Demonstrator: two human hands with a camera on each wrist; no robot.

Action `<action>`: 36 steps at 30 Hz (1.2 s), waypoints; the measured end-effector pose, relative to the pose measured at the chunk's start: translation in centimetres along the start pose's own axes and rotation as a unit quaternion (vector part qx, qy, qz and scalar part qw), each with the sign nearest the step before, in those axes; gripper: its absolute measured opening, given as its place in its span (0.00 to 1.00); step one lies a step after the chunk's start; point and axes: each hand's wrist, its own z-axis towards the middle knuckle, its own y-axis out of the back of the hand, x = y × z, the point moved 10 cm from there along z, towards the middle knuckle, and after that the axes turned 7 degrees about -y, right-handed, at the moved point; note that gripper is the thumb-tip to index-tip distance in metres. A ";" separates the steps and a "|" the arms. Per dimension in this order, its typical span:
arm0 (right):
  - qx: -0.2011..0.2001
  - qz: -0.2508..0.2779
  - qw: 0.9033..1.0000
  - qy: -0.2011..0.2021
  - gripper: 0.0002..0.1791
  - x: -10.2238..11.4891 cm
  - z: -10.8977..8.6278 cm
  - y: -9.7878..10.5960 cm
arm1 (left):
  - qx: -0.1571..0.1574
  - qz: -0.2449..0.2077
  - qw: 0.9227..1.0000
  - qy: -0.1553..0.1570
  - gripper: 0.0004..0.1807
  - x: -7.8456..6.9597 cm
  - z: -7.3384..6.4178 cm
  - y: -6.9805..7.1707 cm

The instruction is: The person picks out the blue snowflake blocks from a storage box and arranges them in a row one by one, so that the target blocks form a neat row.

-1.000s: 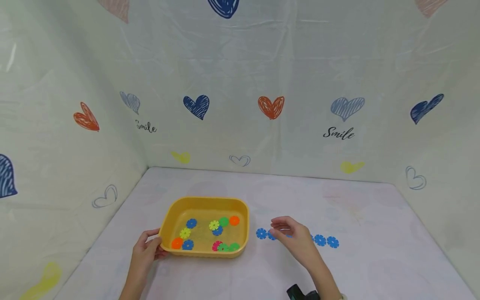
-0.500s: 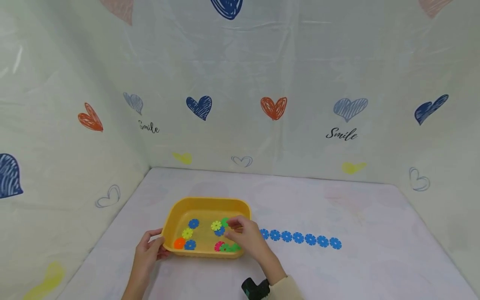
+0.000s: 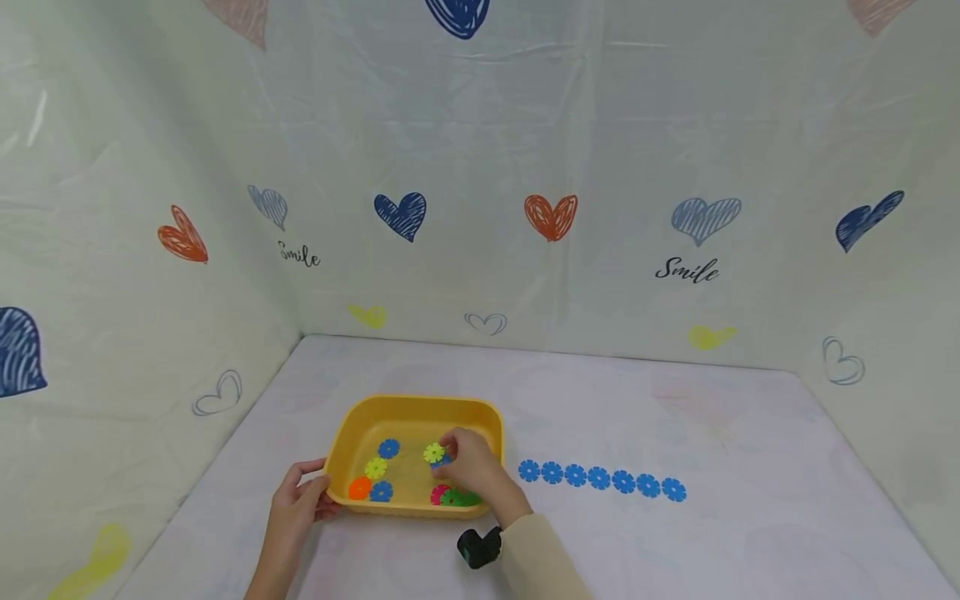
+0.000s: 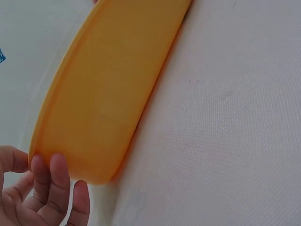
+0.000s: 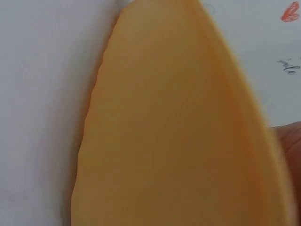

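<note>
Nearest, a black wrist device [image 3: 478, 548] sits beside a cream sleeve [image 3: 543, 554]. To its left, the left hand [image 3: 296, 498] grips the near left corner of the yellow tray [image 3: 405, 510], thumb at the rim and fingers curled against the outside wall, just as a second ago. The tray stands on the white table [image 3: 697, 558]; along its near side lie an orange disc [image 3: 360, 488], a pink disc [image 3: 438, 495] and green discs [image 3: 453, 498].

The right hand [image 3: 480, 471] has left the place above the row and crossed the tray's right wall. It is now over the right half, thumb and forefinger bent close about a yellow disc [image 3: 433, 452] and a partly covered blue disc [image 3: 439, 462]. I cannot tell whether it pinches either.

Right of the tray, the row of seven blue discs [image 3: 598, 477] lies uncovered, so the work seems to be back at the tray's pieces. Farthest stands the heart-printed curtain [image 3: 480, 125].
</note>
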 end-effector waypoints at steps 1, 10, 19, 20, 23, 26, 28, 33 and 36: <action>0.002 -0.005 1.000 -0.011 0.21 -0.3 0.3 -0.2 | -0.002 0.001 1.000 0.003 0.20 0.1 0.0 0.0; -0.004 -0.049 0.998 -0.046 0.16 -1.5 2.1 -0.9 | -0.010 -0.003 1.000 -0.009 0.20 0.5 0.4 0.1; -0.008 -0.068 0.997 -0.042 0.14 -1.3 2.1 -1.2 | -0.011 0.000 1.000 -0.003 0.20 1.8 1.3 0.1; -0.007 -0.065 0.997 -0.045 0.14 -1.4 2.0 -1.2 | -0.012 0.007 1.000 0.004 0.20 2.0 1.3 0.1; -0.005 -0.068 0.996 -0.052 0.13 -1.4 1.9 -1.3 | -0.014 0.018 1.000 0.007 0.21 2.9 2.1 0.2; -0.004 -0.081 0.995 -0.053 0.13 -1.2 1.9 -1.3 | -0.013 0.020 1.000 0.011 0.21 3.3 2.4 0.2; -0.002 -0.090 0.995 -0.052 0.12 -1.2 1.8 -1.3 | -0.016 0.020 1.000 0.012 0.21 3.6 2.6 0.2; 0.004 -0.104 0.993 -0.050 0.11 -1.1 1.7 -1.4 | -0.011 0.013 1.000 0.015 0.21 1.9 1.3 0.0; 0.006 -0.119 0.992 -0.049 0.10 -1.0 1.5 -1.4 | -0.010 0.007 1.000 0.014 0.21 1.0 0.6 0.0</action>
